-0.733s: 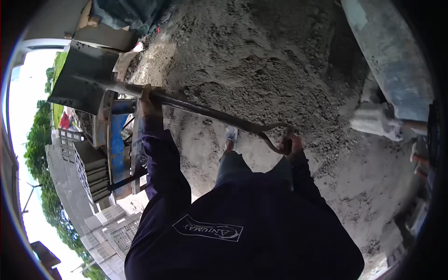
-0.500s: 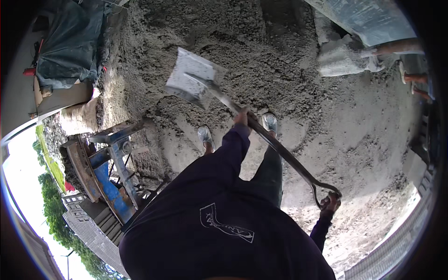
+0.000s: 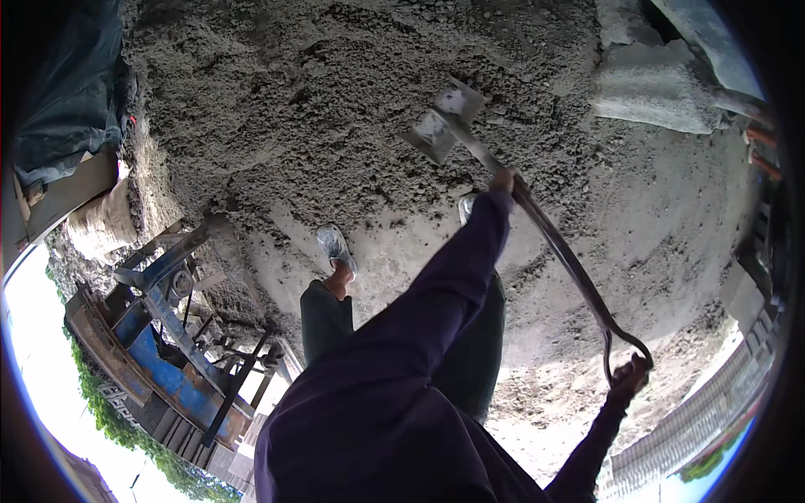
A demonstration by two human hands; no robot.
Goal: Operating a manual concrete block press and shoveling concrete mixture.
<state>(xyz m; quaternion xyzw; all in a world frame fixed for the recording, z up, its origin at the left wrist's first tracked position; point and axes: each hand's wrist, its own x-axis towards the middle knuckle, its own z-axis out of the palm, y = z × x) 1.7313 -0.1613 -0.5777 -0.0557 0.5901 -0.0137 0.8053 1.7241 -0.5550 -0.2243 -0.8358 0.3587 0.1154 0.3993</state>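
A long-handled shovel (image 3: 570,260) slants across the view in both my hands. My left hand (image 3: 504,180) is closed around the shaft a little above the blade, arm stretched forward. My right hand (image 3: 631,374) grips the D-shaped handle end, low at the right. The square metal blade (image 3: 433,130) looks tilted over the loose grey gravelly mix (image 3: 335,117); I cannot tell whether its edge touches it. No load shows on the blade.
A blue rusty machine frame (image 3: 172,352) stands at the left. Behind it hangs a dark tarp (image 3: 71,92). At the far right lies a pale, dusty sack-like thing (image 3: 650,92), near another person's limbs (image 3: 761,147). My shoes (image 3: 334,243) stand at the mix's near edge.
The shovel blade has swung to the right and turned, so its face shows narrower. Both hands have moved right with it, still gripping, while my body has leaned and turned.
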